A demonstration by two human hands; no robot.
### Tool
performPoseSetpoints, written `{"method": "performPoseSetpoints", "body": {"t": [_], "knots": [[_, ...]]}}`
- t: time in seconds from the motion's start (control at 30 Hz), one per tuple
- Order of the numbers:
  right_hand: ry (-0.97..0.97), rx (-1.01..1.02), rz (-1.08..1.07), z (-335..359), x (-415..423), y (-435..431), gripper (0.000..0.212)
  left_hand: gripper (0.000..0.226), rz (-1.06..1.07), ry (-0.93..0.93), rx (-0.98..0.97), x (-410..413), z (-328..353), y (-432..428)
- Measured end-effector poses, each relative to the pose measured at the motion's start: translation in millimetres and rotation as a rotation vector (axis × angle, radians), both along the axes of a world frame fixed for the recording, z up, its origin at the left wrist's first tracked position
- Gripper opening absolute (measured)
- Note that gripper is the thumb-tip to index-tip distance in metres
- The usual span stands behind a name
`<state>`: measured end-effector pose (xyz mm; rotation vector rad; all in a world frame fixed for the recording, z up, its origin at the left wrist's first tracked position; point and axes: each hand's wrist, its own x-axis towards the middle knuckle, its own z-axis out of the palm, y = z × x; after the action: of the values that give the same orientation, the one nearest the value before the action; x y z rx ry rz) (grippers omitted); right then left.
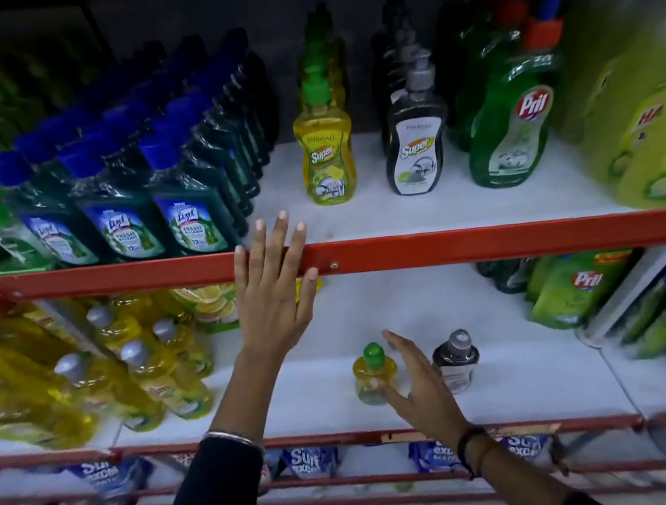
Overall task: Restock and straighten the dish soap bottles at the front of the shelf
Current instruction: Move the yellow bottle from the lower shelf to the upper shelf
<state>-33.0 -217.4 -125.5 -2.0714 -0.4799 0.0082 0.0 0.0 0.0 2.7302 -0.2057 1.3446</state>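
The left hand [272,298] is raised flat against the red metal front rail of the upper shelf [454,242], fingers spread wide, its grip fully open and holding nothing. The right hand [415,375] reaches into the lower white shelf [301,387], fingers loosely splayed, its grip open and empty, passing between a small yellow plastic soap bottle with a green cap [374,374] on the left and a small dark grey plastic soap bottle with a silver cap [456,362] on the right. Whether the fingers touch either bottle cannot be told.

On the upper shelf, set back from the rail, stand a yellow pump bottle with a green pump head [326,151] and, to its right, a dark grey pump bottle with a silver pump head [416,139], each heading a row that runs to the far side. A green Pril bottle with a red cap [511,123] stands further right, and blue-capped dark green bottles [114,210] fill the left.

The step in hand looks like reaching for one of the two small bottles on the lower shelf, to straighten it or bring it forward. The next move probably calls for closing the right hand round one bottle's body below the cap and setting it upright, label outward, near the front edge, without knocking its neighbour.
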Motion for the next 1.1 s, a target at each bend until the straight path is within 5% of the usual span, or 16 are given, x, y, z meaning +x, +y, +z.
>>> {"method": "performPoseSetpoints", "body": {"t": [0.13,0.43,1.1], "knots": [[0.268,0.06,0.031,-8.8,5.4,7.2,0.072,0.055,0.082,-0.079,0.094,12.8,-7.5,4.9],[0.298,0.07,0.017,-11.5,23.5,4.4,0.045,0.053,0.09,-0.163,0.095,24.1,-14.4,7.2],[-0.338,0.584,-0.014,237.5,16.4,-13.1,0.038,0.047,0.1,-0.148,0.045,21.2,-6.0,3.7]]}}
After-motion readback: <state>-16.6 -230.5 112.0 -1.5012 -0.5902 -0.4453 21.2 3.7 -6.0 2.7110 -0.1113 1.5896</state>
